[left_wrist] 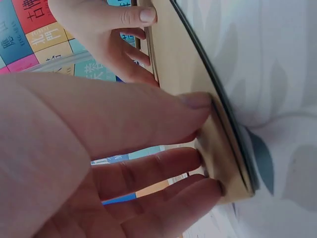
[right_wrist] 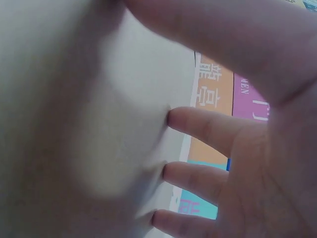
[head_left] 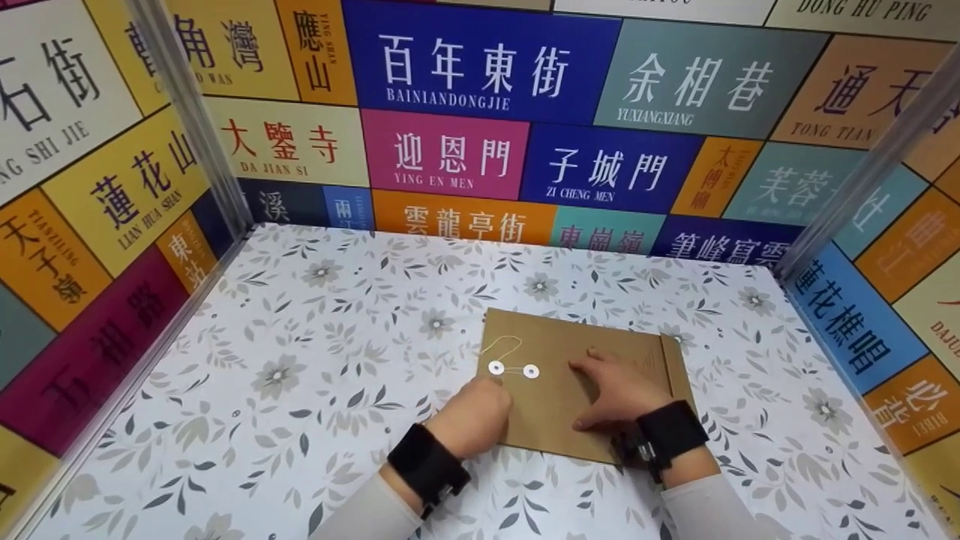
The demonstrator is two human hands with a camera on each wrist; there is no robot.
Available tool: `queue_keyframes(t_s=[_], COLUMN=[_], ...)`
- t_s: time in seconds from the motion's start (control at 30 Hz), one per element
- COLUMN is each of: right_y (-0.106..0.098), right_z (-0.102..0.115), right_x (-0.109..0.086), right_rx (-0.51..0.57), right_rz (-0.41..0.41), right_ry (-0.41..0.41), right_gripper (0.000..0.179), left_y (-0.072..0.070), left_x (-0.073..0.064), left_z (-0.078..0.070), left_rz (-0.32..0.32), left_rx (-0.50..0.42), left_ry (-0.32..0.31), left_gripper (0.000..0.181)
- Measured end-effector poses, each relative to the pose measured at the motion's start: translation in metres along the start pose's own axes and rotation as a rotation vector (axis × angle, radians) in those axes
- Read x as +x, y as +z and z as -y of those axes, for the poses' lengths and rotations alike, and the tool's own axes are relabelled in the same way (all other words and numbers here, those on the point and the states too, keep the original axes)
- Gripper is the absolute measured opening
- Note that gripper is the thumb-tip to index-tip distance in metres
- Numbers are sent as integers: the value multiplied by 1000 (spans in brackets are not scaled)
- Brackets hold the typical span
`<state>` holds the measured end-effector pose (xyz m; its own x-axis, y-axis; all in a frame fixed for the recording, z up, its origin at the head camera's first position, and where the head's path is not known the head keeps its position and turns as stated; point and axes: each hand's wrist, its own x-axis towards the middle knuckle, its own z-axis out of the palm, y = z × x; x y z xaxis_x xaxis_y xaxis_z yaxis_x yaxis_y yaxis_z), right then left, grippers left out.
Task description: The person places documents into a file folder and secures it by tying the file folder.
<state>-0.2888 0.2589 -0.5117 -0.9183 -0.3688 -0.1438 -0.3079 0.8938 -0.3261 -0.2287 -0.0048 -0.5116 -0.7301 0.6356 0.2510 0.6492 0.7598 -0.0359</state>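
A brown kraft paper envelope point(head_left: 547, 416) lies flat on the patterned tabletop. Two white round buttons point(head_left: 496, 368) are on its face, with a thin string point(head_left: 514, 344) running between them and looping up toward the left edge. My left hand point(head_left: 472, 416) rests at the envelope's left side; in the left wrist view its thumb and fingertips touch the envelope near a corner, the fingers slightly bent. My right hand point(head_left: 626, 390) has its fingers spread, their tips resting on the right part of the face. The right palm stands off the paper in the right wrist view.
The white tabletop point(head_left: 345, 390) has grey flowers and leaves and spreads around the envelope. Panels with colourful place-name signs point(head_left: 480, 60) stand at the back and both sides, with clear plastic strips point(head_left: 187, 97) at the corners. Each wrist wears a black strap point(head_left: 427, 461).
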Motion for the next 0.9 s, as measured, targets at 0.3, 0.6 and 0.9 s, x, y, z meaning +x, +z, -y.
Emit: queue_keyframes(t_s=[0.3,0.6,0.9], right_y=[-10,9,19], right_z=[20,43,48], right_x=[31,93,110], right_rx=[143,52,109], right_rz=[-46,-229,-210], right_ry=[0,-263,-247], right_gripper=[61,21,17], left_y=[1,3,4], left_x=[1,5,1], left_z=[4,5,10], left_rz=[-26,18,31], left_rx=[-2,22,18], left_ry=[-12,-5,-37], left_gripper=[12,11,12])
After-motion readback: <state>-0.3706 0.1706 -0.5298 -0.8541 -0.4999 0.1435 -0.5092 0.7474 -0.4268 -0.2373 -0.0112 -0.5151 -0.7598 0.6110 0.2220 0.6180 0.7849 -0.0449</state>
